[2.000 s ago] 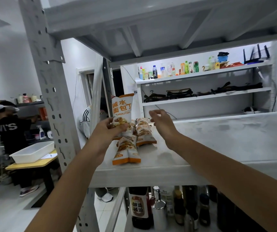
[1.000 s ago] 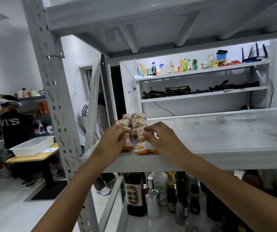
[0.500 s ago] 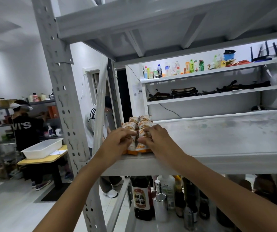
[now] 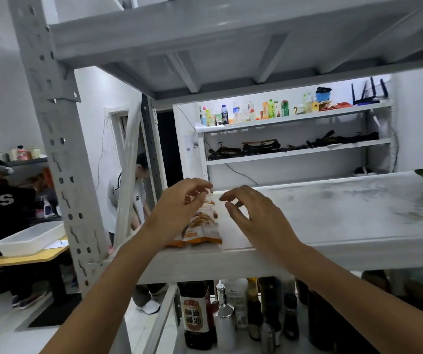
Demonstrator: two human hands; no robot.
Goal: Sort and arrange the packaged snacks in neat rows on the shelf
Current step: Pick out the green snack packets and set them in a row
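The left hand (image 4: 179, 208) is arching over the snack packets (image 4: 202, 227), its fingers (image 4: 197, 183) loosely curled with the tips at the top edge of the farthest packet. Whether they are pinching it cannot be told. Just to the right, the right hand (image 4: 256, 215) is hovering above the shelf (image 4: 333, 213), its fingers (image 4: 233, 194) spread, gently bent and gripping nothing.

The packets are lying flat and overlapping at the shelf's left end, running from the near edge toward the far side. They are glossy, crinkled film pouches in white and orange, partly hidden by the left hand. The shelf board is a pale grey, scuffed, flat surface, and a perforated metal upright (image 4: 59, 154) is bracing it on the left.

On the level below, a dark soy sauce bottle (image 4: 196, 315) with a red and white label is standing beside a silvery bottle (image 4: 224, 320) among other dark bottles. Well to the left, a white rectangular tray (image 4: 29, 238) is sitting on a yellow tabletop (image 4: 21, 259); its contents are not showing. A row of drink bottles (image 4: 256, 112) is lining the far wall shelf.
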